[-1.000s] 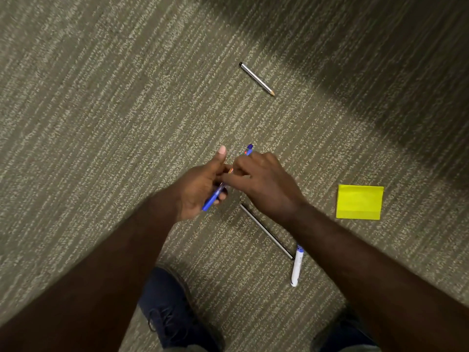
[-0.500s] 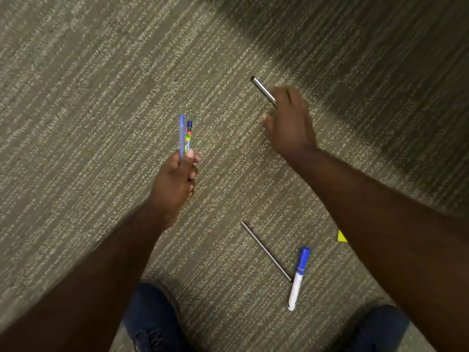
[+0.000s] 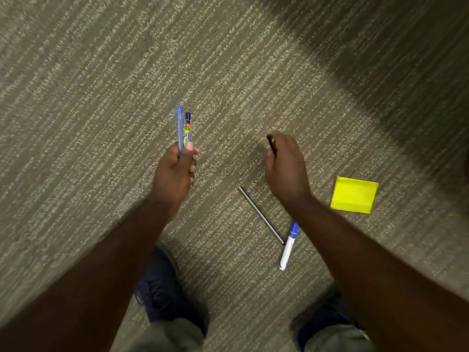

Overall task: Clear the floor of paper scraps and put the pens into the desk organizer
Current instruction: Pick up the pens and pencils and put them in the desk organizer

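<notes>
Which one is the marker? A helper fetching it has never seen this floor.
On the carpet, look just in front of the person's right shoe. The marker lies there, its blue cap beside a thin dark pen. Only it has a thick white barrel.

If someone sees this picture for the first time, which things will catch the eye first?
Probably the bright yellow paper lying on the carpet at the right. Next, the left hand holding up a blue pen and a multicoloured pen near the centre. Below the right hand, a white marker with a blue cap lies beside a thin dark pencil.
</notes>
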